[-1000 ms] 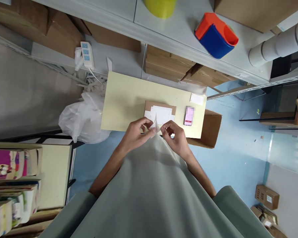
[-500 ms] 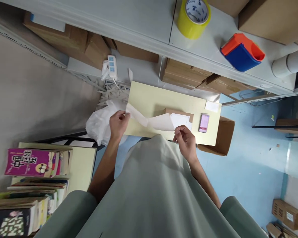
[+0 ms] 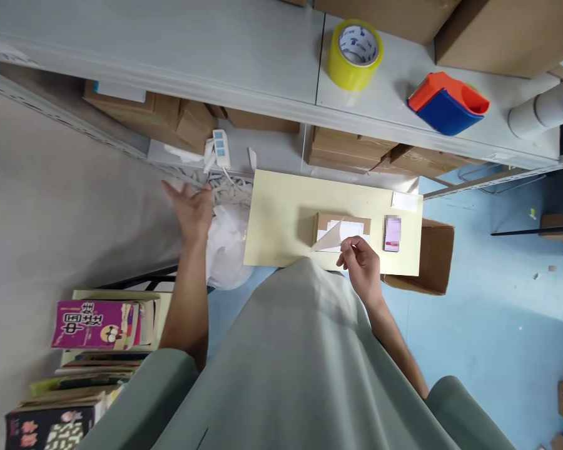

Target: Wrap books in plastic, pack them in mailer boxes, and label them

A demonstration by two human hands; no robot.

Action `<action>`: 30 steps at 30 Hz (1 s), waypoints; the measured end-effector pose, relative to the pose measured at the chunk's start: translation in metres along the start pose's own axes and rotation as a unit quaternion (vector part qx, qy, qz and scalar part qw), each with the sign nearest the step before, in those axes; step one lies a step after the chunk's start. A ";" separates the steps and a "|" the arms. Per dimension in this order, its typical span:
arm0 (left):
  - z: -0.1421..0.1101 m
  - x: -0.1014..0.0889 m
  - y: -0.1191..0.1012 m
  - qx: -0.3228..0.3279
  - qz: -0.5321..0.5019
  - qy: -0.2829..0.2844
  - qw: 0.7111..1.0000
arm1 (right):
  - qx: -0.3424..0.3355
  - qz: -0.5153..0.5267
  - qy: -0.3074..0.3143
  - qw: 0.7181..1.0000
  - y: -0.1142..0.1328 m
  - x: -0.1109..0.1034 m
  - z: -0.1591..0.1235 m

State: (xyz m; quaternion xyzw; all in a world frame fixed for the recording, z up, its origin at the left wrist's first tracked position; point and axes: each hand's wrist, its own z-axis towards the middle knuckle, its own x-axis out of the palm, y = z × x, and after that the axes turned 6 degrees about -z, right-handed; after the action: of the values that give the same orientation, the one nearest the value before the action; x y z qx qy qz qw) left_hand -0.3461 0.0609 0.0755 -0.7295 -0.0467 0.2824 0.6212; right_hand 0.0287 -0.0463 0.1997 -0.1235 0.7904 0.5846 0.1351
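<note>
My right hand (image 3: 360,262) pinches the corner of a thin white label sheet (image 3: 328,239), which hangs curled over the near side of a small cardboard box (image 3: 320,222). White paper (image 3: 355,227) lies on top of that box, partly covered by the sheet. Far to the left, my left hand (image 3: 191,211) is stretched out with its fingers spread and nothing in it. It is beside a white plastic bag (image 3: 228,247) and a heap of pale paper strips (image 3: 228,189).
The box stands on a pale yellow table (image 3: 276,219) with a phone (image 3: 392,234). An open carton (image 3: 438,259) is at its right. On the grey shelf above are yellow tape (image 3: 351,72) and an orange-blue holder (image 3: 448,103). Books (image 3: 94,325) stack lower left.
My hands drew apart, stretching a white strip from the sheet between them. My left hand then moved further left and let go, while my right hand kept the sheet over the box.
</note>
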 end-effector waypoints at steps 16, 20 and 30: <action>-0.188 0.145 -0.145 -0.168 -0.174 0.382 0.892 | -0.068 -0.136 -0.046 0.987 -0.028 -0.041 0.002; -0.204 0.166 -0.139 -0.193 -0.206 0.365 0.887 | -0.076 -0.138 -0.011 0.987 -0.036 -0.051 0.004; -0.216 0.200 -0.129 -0.230 -0.175 0.263 0.921 | -0.082 -0.136 0.121 0.980 -0.061 -0.077 0.018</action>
State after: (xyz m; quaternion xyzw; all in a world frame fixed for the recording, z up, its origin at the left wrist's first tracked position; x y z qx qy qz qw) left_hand -0.0410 -0.0163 0.1404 -0.8803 -0.0721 -0.0507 0.4661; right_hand 0.1232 -0.0432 0.1679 -0.3101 0.7262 0.6044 0.1060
